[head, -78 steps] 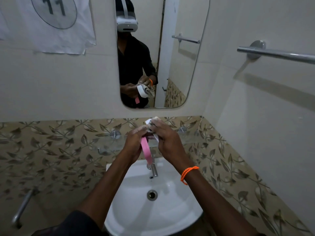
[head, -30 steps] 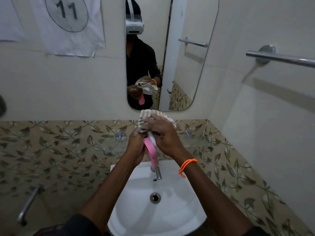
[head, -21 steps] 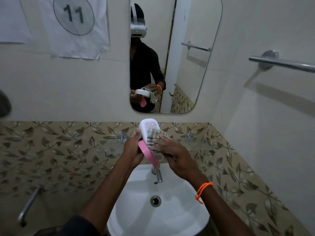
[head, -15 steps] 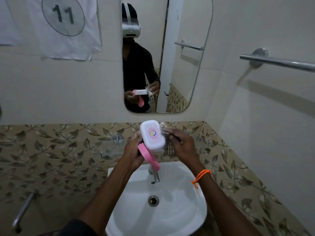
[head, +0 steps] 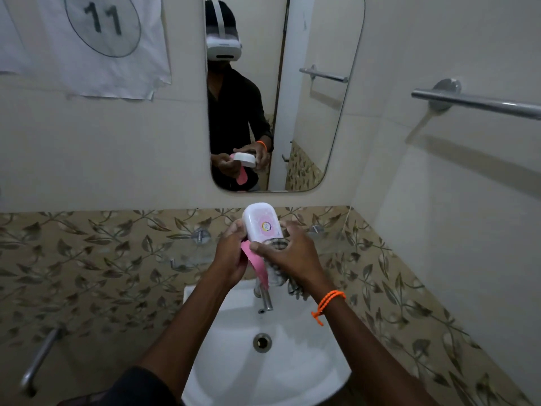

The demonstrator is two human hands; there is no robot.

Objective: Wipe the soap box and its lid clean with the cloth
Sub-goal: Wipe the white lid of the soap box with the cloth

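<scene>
Head view: both hands meet over the white washbasin (head: pixel 234 373), just in front of the leaf-patterned tile band. The left hand (head: pixel 231 259) curls around the left edge of the white soap box lid (head: pixel 261 225), whose round logo faces the camera, and also holds the pink soap box base (head: pixel 256 263), which hangs edge-on below the lid. The right hand (head: pixel 292 254) is closed over a bunched striped cloth (head: pixel 276 269), thumb pressed near the lid's lower edge; the cloth's loose end drops toward the tap (head: pixel 265 300).

The step in hand looks like wiping the lid's outer face. To do it well, the left hand should grip only the rim so the whole face stays reachable, while the right drags a flat pad of cloth across in overlapping passes and then runs around the rounded corners, turning the lid rather than stretching the wrist. Keeping the pink base pinched firmly matters, since a slip would drop it into the basin.

Counts: 1 lid, 1 pink base, 1 cloth, 1 basin, 1 tap, 1 mirror (head: pixel 316 118), 1 towel rail (head: pixel 480 102) on the right wall, 1 paper sheet (head: pixel 96 51) marked 11, and 1 orange wristband (head: pixel 328 303) on the right wrist.
</scene>
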